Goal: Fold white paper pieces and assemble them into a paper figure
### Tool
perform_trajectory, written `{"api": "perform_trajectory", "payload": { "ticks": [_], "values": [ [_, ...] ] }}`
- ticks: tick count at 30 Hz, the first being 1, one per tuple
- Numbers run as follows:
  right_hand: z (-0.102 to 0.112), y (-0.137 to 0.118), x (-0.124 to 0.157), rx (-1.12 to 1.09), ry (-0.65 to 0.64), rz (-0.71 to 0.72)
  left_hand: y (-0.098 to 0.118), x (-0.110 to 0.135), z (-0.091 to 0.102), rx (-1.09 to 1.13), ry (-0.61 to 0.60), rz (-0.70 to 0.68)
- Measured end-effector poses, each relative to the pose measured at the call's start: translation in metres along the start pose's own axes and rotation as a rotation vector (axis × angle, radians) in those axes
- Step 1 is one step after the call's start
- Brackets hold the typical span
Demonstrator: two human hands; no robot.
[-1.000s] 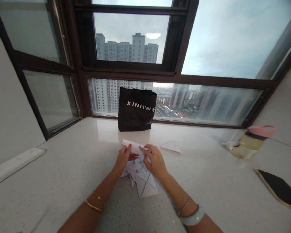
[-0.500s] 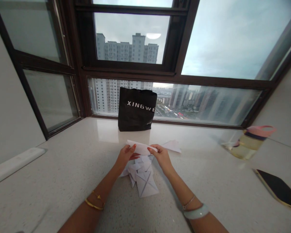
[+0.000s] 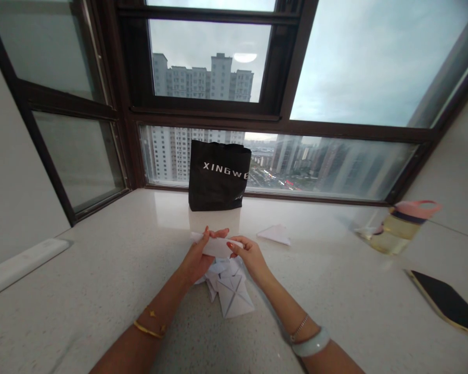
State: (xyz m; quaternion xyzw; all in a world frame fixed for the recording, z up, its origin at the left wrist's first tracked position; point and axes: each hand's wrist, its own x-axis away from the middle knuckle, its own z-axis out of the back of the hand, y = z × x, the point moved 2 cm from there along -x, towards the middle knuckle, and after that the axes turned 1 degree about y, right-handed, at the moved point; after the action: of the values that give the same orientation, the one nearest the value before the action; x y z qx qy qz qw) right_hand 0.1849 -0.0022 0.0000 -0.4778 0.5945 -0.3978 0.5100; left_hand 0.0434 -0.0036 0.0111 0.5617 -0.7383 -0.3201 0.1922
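Left hand (image 3: 196, 261) and right hand (image 3: 250, 258) clamp their grip on opposite ends of a folded white paper strip (image 3: 215, 248), likely light and flimsy.

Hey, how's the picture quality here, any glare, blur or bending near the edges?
Head view: soft grey daylight from the window, so shadows on the counter are faint; a lamp reflection glares in the upper pane; the wide lens bows the frame toward the corners; the bottle at the right edge looks smeared, while the paper at centre is fairly sharp.
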Motion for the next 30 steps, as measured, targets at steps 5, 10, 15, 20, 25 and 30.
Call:
{"api": "perform_trajectory", "payload": {
  "ticks": [5,10,15,20,25,30],
  "values": [
    [-0.009,-0.010,0.008,-0.257,-0.118,-0.032,0.011,-0.004,0.001,0.196,0.148,0.006],
    [-0.015,-0.019,0.014,-0.251,-0.177,-0.024,0.014,-0.004,0.001,0.278,0.218,0.021],
    [-0.019,-0.020,0.015,-0.257,-0.172,-0.020,0.009,-0.003,0.001,0.298,0.169,0.026],
    [-0.021,-0.021,0.016,-0.292,-0.165,-0.018,0.007,-0.001,-0.003,0.327,0.126,0.075],
    [-0.021,-0.022,0.015,-0.298,-0.157,-0.014,0.007,0.002,-0.007,0.334,0.128,0.108],
    [-0.021,-0.023,0.016,-0.324,-0.170,-0.017,0.009,0.002,-0.008,0.312,0.155,0.095]
  ]
}}
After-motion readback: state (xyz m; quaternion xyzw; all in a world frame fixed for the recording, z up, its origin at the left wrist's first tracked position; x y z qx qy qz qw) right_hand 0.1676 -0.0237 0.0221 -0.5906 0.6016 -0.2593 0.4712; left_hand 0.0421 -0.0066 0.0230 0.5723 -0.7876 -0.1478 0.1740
